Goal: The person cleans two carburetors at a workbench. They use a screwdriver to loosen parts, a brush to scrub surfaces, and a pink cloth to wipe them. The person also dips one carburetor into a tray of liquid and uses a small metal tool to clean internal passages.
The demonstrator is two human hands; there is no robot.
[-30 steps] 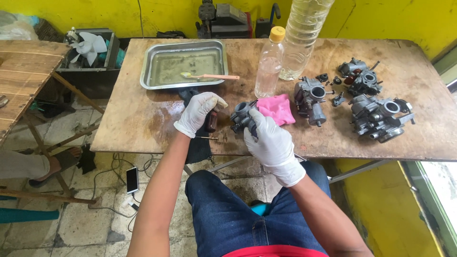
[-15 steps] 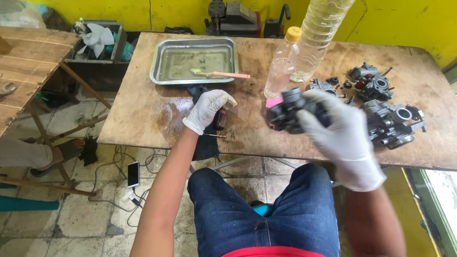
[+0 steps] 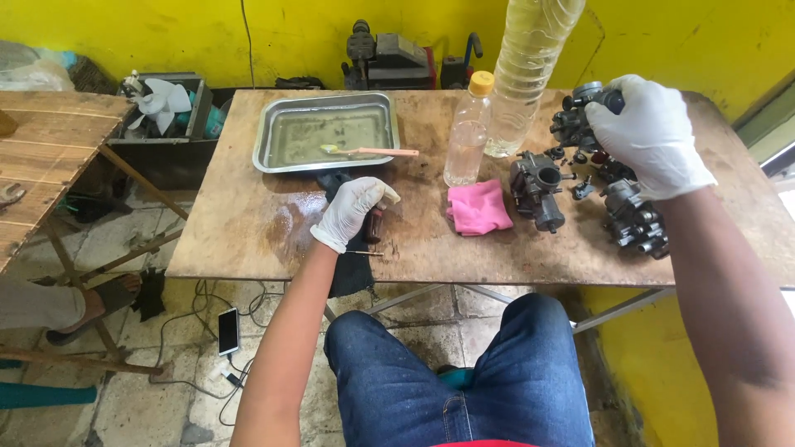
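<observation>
While the gloved right hand [image 3: 650,132] grips a dark metal carburetor [image 3: 580,116] above the far right of the wooden worktop [image 3: 248,223], the gloved left hand [image 3: 352,211] is closed around a dark-handled tool [image 3: 373,225] near the pink cloth [image 3: 479,207].

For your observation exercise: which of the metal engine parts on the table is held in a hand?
The engine part at the far right, gripped by the gloved right hand; the others lie untouched on the table.
</observation>
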